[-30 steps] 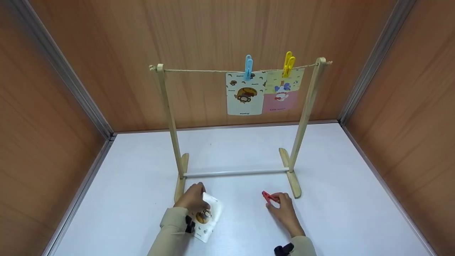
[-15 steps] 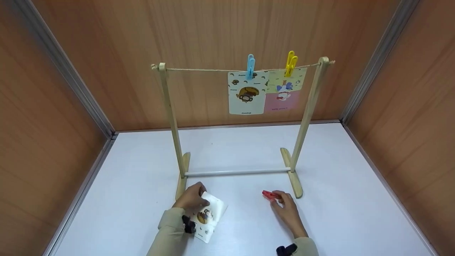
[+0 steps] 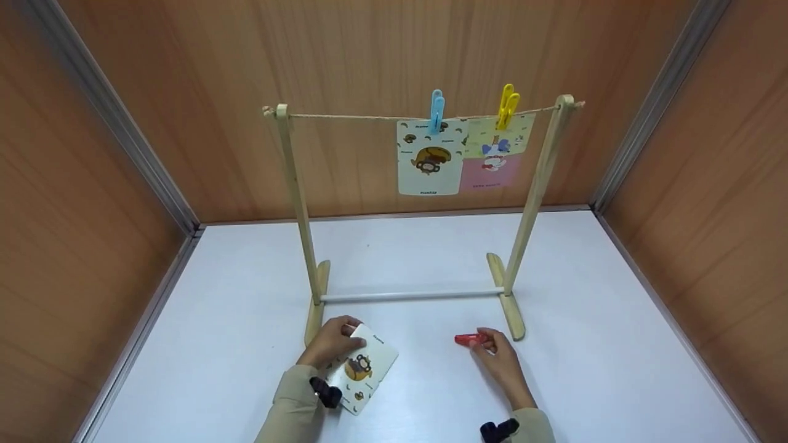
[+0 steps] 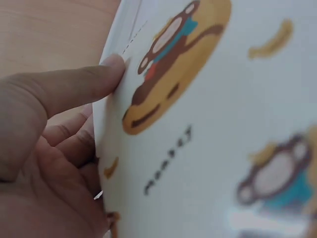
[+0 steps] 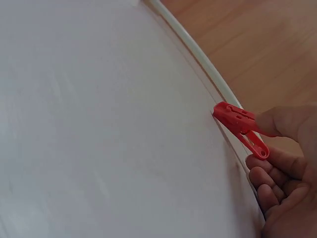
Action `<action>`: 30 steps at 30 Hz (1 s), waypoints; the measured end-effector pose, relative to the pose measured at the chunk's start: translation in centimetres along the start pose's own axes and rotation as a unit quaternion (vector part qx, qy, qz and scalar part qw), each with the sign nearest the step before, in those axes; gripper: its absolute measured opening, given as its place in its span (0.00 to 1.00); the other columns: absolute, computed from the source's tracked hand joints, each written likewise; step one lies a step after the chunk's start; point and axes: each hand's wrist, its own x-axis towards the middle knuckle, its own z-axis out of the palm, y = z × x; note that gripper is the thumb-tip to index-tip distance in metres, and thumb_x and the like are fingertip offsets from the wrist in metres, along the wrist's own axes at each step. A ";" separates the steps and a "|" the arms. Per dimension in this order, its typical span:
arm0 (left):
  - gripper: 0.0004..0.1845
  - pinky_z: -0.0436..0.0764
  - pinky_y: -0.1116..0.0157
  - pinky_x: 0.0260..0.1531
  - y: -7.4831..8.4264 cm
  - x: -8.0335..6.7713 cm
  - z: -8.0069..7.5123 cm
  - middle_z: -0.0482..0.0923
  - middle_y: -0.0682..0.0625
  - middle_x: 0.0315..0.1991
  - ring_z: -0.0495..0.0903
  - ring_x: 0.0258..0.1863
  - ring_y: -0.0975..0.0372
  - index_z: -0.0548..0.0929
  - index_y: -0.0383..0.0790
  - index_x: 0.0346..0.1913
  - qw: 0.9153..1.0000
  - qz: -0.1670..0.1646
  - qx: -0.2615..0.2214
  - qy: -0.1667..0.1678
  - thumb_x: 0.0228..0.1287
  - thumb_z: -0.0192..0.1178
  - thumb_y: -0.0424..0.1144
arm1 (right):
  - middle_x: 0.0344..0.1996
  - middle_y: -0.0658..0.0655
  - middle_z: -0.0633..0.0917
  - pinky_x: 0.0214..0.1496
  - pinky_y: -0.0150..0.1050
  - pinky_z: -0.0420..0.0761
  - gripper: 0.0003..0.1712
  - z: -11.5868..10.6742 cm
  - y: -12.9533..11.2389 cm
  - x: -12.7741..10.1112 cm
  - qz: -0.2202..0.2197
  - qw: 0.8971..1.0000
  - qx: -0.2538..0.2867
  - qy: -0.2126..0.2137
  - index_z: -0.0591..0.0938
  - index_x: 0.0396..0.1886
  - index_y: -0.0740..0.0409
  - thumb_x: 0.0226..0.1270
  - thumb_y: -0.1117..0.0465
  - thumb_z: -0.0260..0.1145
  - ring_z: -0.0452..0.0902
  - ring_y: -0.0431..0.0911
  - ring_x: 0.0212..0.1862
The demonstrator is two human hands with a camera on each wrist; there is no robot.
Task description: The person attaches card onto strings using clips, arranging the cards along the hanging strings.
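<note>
left hand (image 3: 329,342) pinching, right hand (image 3: 497,357) pinching

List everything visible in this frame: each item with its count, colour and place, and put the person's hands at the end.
rack: one, pale wood, standing on the table, string across the top
table: one, white, between brown walls
pegs on the string: two, blue peg and yellow peg, right half
hanging cards: two, monkey card under the blue peg, pink card under the yellow
red peg: one, pinched in the right hand
loose card: one, white with monkey, gripped by the left hand
left hand: near the rack's left foot
right hand: near the rack's right foot
</note>
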 end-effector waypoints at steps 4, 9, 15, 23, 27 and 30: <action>0.23 0.82 0.63 0.34 0.1 0.0 0.1 0.82 0.43 0.42 0.83 0.34 0.60 0.75 0.32 0.57 1.000 0.000 -0.009 0.000 0.61 0.63 0.38 | 0.44 0.59 0.80 0.49 0.34 0.72 0.28 -0.2 0.0 0.0 0.000 1.000 0.029 -0.010 0.74 0.59 0.68 0.66 0.55 0.65 0.71 0.40 0.42; 0.21 0.80 0.65 0.37 0.0 0.1 0.3 0.82 0.44 0.43 0.82 0.35 0.61 0.75 0.33 0.59 1.000 0.002 -0.030 0.008 0.65 0.59 0.39 | 0.47 0.63 0.81 0.49 0.28 0.72 0.28 -0.5 -0.1 0.0 -0.010 0.997 0.073 -0.023 0.71 0.62 0.70 0.69 0.58 0.63 0.73 0.36 0.43; 0.21 0.78 0.62 0.47 -0.1 0.0 0.5 0.82 0.45 0.46 0.81 0.40 0.62 0.75 0.32 0.59 0.997 -0.005 -0.066 0.036 0.67 0.57 0.40 | 0.48 0.60 0.80 0.48 0.30 0.72 0.30 -0.5 -0.4 0.2 0.046 0.996 0.082 -0.009 0.73 0.62 0.66 0.65 0.55 0.66 0.72 0.38 0.44; 0.20 0.77 0.63 0.47 0.4 -0.5 0.3 0.83 0.46 0.47 0.82 0.42 0.61 0.74 0.35 0.59 0.989 -0.021 -0.137 0.048 0.68 0.57 0.41 | 0.44 0.56 0.81 0.44 0.30 0.73 0.28 -0.2 -0.7 0.4 0.064 0.994 0.088 0.010 0.76 0.59 0.64 0.61 0.58 0.70 0.72 0.39 0.41; 0.19 0.78 0.65 0.46 0.7 -0.7 -0.1 0.83 0.46 0.47 0.82 0.43 0.61 0.74 0.35 0.58 0.982 -0.018 -0.179 0.052 0.69 0.57 0.42 | 0.46 0.58 0.81 0.45 0.28 0.74 0.28 -0.3 -1.0 0.5 0.049 0.995 0.088 0.016 0.76 0.60 0.63 0.62 0.57 0.69 0.74 0.38 0.41; 0.18 0.77 0.66 0.47 0.9 -0.6 -0.3 0.83 0.46 0.47 0.81 0.44 0.61 0.75 0.36 0.55 0.979 -0.016 -0.190 0.071 0.69 0.56 0.43 | 0.48 0.60 0.81 0.46 0.27 0.74 0.30 -0.4 -1.4 0.6 0.045 0.994 0.098 0.018 0.74 0.62 0.63 0.62 0.55 0.69 0.74 0.37 0.42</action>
